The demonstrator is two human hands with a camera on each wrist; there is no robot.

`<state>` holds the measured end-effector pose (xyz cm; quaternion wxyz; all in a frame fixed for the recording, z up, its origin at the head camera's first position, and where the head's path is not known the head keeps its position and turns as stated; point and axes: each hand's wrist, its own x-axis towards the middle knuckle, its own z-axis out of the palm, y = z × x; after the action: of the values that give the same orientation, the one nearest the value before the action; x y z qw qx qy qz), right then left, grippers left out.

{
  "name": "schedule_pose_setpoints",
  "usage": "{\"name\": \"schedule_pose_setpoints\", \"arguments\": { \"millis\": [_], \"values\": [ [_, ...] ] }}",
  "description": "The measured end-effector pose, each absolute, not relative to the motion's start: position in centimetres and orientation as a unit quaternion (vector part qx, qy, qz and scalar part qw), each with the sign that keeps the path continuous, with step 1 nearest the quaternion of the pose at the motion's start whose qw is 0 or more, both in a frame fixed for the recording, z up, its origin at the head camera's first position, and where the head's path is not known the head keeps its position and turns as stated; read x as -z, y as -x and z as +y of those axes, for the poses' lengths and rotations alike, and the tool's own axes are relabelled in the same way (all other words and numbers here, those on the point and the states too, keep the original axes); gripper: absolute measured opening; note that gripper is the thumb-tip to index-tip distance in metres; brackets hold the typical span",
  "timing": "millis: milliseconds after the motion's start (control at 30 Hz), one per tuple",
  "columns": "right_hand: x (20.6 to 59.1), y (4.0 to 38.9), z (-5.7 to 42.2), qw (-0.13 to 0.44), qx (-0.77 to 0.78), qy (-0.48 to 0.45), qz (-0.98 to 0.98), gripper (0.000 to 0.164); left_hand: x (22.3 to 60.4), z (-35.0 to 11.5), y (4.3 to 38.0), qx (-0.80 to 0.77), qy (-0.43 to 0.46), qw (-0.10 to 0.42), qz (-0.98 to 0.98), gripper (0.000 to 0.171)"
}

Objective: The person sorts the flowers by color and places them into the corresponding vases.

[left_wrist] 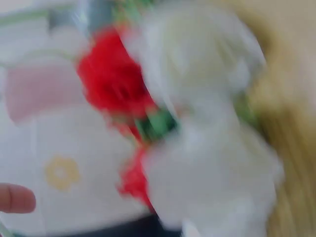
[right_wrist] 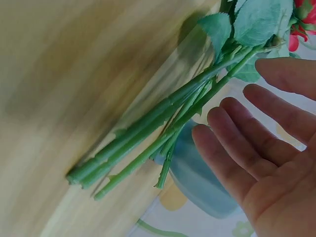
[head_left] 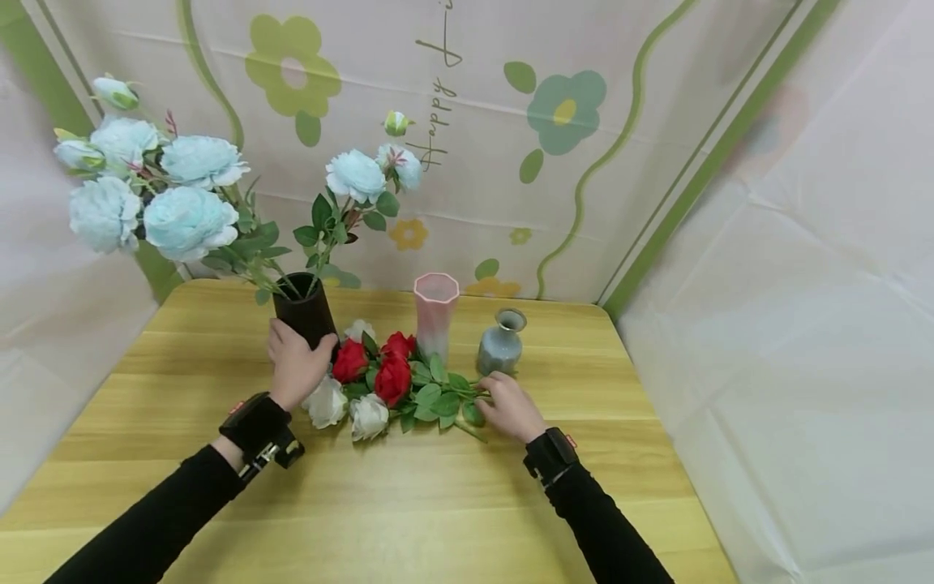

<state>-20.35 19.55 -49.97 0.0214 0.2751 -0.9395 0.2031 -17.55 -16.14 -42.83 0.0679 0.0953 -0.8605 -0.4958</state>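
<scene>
My left hand (head_left: 297, 367) is at the lower part of a dark cylindrical vase (head_left: 306, 312), fingers round its left side and thumb at its right. Pale blue flowers (head_left: 191, 221) on long leafy stems stand in this vase and lean outward. A bunch of red roses (head_left: 392, 380) and white roses (head_left: 369, 417) lies on the table between my hands, blurred in the left wrist view. Its green stems (right_wrist: 148, 128) point to the right. Beside them is my right hand (right_wrist: 266, 143), its fingers spread and fairly straight, with nothing gripped in the right wrist view.
Behind the roses stands a pink and white vase (head_left: 436, 312). A small grey-blue vase (head_left: 500, 347) is to its right, just beyond my right hand. The wooden table (head_left: 409, 511) backs onto a flower-printed cloth (head_left: 467, 203), with pale sheeting at both sides.
</scene>
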Motion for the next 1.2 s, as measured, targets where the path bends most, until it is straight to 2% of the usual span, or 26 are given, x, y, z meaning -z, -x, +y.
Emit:
{"name": "schedule_pose_setpoints", "arguments": {
  "millis": [200,333,533,833,1067,1200],
  "values": [
    [50.1,21.1,19.3,0.014,-0.184,-0.296,-0.937,0.021,40.9,-12.3,15.1,0.515,-0.063,0.002,-0.855,0.094],
    [50.3,21.5,18.9,0.019,-0.165,-0.314,-0.935,0.020,40.4,-10.7,15.3,0.515,-0.014,-0.004,-0.857,0.091],
    [50.4,21.8,18.5,0.028,-0.146,-0.330,-0.932,0.018,40.7,-9.6,18.0,0.515,0.028,-0.012,-0.857,0.092],
    [50.2,21.9,18.3,0.022,-0.091,-0.332,-0.939,0.013,41.2,-8.0,22.7,0.513,0.083,-0.023,-0.854,0.108],
    [50.0,21.9,18.1,0.032,-0.078,-0.340,-0.937,0.016,42.0,-6.6,25.2,0.537,0.122,0.006,-0.835,0.119],
    [50.0,21.7,18.0,0.048,-0.066,-0.348,-0.934,0.020,42.9,-6.1,26.2,0.569,0.146,0.023,-0.809,0.119]
  ]
}}
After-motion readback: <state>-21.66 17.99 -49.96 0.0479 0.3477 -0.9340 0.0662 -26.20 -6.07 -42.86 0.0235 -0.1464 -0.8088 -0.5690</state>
